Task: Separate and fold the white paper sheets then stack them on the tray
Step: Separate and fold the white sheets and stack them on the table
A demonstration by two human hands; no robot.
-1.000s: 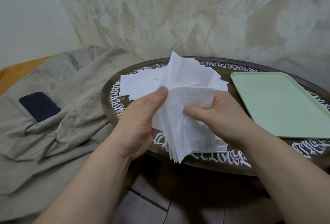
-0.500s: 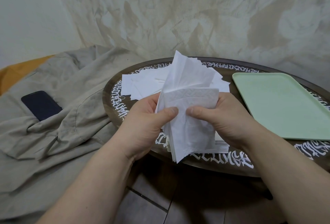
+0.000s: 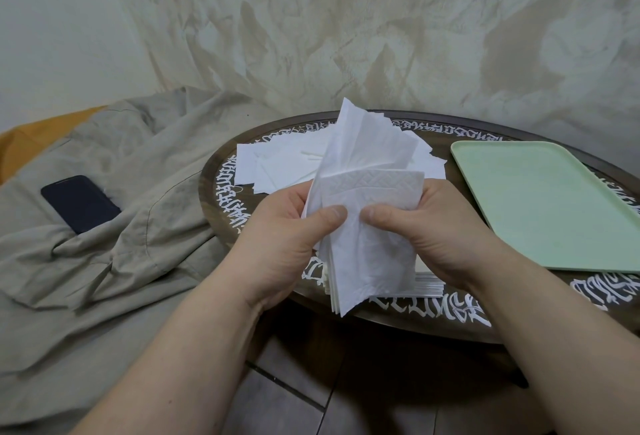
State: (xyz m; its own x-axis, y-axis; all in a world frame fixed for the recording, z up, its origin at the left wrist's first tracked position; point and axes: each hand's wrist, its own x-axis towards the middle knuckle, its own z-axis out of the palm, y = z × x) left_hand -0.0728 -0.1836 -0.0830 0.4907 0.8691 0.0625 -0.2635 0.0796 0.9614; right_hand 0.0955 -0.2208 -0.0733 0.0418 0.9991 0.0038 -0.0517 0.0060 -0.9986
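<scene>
Nearest me, my left hand (image 3: 298,226) and right hand (image 3: 415,226) pinch a wad of white paper napkins (image 3: 367,192), thumbs nearly touching on the front sheet. These thin plies cling; peeling carelessly, I judge, could tear one or drag two together. Beyond, loose napkins (image 3: 277,167) lie on the round worktop (image 3: 221,192). The green tray (image 3: 540,202) sits bare at right, near the rim, with open room.

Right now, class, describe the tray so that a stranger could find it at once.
Find the round dark table with white lettering round its rim. On its right side lies the tray: flat, pale green, bare, unlike the white paper sheets beside it.
</scene>
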